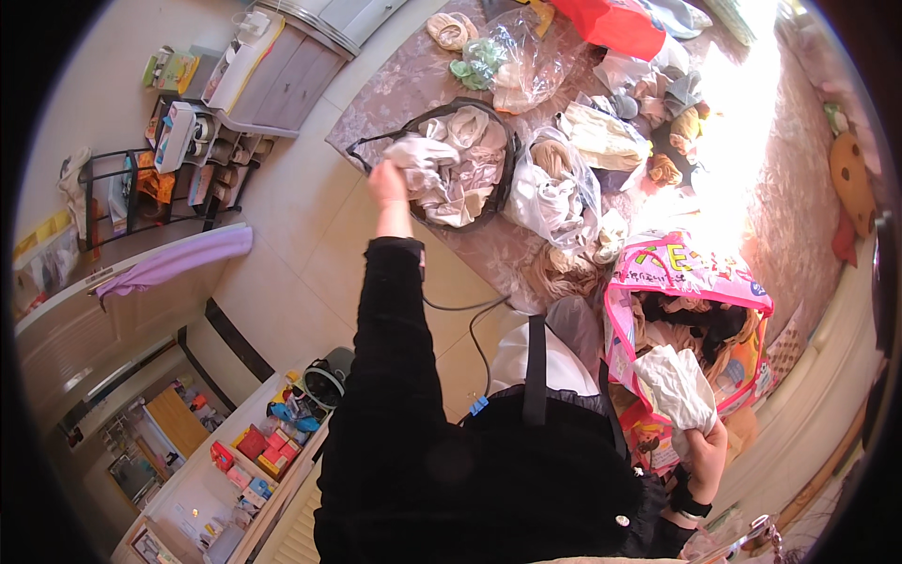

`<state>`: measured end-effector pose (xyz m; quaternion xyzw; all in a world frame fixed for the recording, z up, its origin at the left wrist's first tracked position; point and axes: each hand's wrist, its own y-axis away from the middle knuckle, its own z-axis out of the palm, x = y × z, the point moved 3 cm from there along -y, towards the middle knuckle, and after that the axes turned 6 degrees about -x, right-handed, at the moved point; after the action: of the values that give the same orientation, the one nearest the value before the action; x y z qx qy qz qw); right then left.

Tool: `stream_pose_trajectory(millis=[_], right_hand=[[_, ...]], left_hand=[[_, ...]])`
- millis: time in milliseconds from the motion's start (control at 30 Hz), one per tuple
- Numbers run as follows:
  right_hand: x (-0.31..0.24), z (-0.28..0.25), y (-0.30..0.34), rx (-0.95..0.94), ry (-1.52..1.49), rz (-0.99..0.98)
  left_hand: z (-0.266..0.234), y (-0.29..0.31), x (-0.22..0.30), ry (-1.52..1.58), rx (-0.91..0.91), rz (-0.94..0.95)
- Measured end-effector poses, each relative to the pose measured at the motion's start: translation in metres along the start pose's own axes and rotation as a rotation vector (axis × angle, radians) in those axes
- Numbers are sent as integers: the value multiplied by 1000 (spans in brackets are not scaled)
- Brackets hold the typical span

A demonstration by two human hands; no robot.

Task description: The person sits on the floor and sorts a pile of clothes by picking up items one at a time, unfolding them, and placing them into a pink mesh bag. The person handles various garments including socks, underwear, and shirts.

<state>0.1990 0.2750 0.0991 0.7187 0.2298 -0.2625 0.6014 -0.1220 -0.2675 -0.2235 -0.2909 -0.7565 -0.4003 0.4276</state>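
My left hand [388, 185] reaches out to the upper middle, closed on a pale cloth [420, 162] at the left rim of a round dark-edged bag [512, 150]. Crumpled off-white and pinkish cloths [470, 169] fill that bag. At the lower right, my right hand [705, 454] grips a white cloth [678, 387] that spreads up from the fingers. The cloth overlaps the near side of a large pink printed bag [609, 315], open at the top, with beige and black fabrics inside. A dark band circles my right wrist.
A clear plastic bag of white cloths [554, 188] and several loose piles lie on the patterned bedspread [395, 89]. A red bag [615, 26] lies farther back. Black cable [470, 305] hangs near my body. Drawers [291, 80], a shoe rack [221, 160] and a door [113, 310] stand left.
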Motion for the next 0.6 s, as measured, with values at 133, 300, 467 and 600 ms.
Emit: stream_pose_trajectory(millis=[133, 300, 467, 600], right_hand=[[-3, 6, -6, 3, 1, -4], [-6, 17, -17, -49, 14, 56], [-16, 22, -21, -43, -2, 65], [-23, 25, -21, 18, -44, 55]], left_hand=[[-30, -22, -10, 354, -47, -287], [7, 0, 8, -1053, -228, 105], [51, 23, 24, -1141, -232, -22], [68, -2, 50, -1159, -74, 134]])
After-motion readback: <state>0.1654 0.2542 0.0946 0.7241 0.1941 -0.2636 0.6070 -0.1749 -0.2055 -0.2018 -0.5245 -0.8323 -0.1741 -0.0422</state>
